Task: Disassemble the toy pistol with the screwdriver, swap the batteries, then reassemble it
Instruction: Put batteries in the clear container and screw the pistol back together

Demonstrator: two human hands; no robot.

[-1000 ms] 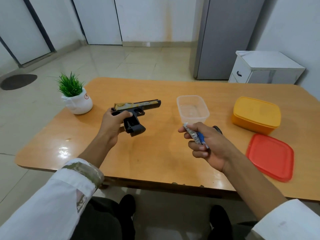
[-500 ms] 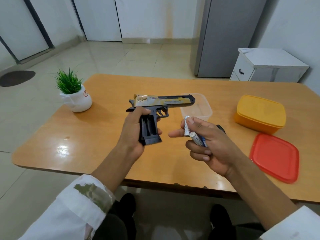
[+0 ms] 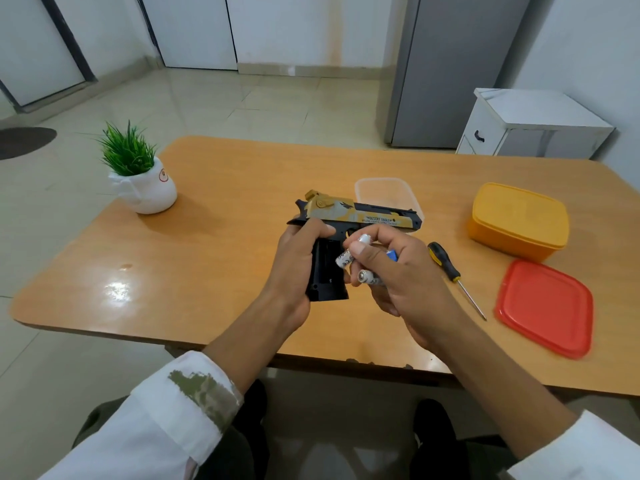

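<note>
Pistol [image 3: 363, 218] is clasped by handle in left grip [image 3: 294, 265]; two batteries [image 3: 346, 259] are pinched in right grip [image 3: 405, 282]; screwdriver [image 3: 445, 259] is left on tabletop [image 3: 225, 271].

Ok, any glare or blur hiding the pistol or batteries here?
Head view: one glare patch on the table, left of the left hand, clear of the toy pistol; its lettering and the batteries look sharp; red lid slightly soft; table edges bow.

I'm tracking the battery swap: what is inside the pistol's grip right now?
The grip's open bay looks dark, with no battery visible in it. The left hand holds the pistol; batteries held in the right hand cover the bay's upper right part, so that is unseen.
</note>
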